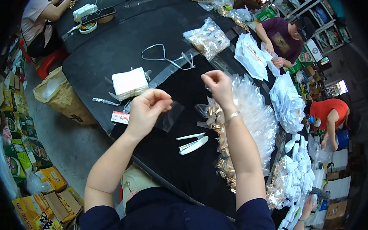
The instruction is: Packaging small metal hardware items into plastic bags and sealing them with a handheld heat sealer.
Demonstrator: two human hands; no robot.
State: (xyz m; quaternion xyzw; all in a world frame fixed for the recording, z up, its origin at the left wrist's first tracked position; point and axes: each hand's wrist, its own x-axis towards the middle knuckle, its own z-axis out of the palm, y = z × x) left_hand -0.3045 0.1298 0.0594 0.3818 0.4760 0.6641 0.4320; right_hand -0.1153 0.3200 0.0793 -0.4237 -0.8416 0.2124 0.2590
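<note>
My left hand is closed in a pinch over the dark table. From its fingertips hangs a small clear plastic bag. Farther right, my right hand is raised with its fingertips pressed together; whatever lies between them is too small to make out. Beside and under my right forearm spreads a large fanned pile of clear bags with gold-coloured pieces at their near ends. A white stapler lies between my forearms. Just beyond my left hand sits a banded stack of white cards.
A small red-and-white box lies near the table's left edge. Toward the back are a looped strip and a filled clear bag. Co-workers sit around; one in purple handles white plastic. A paper sack stands at left.
</note>
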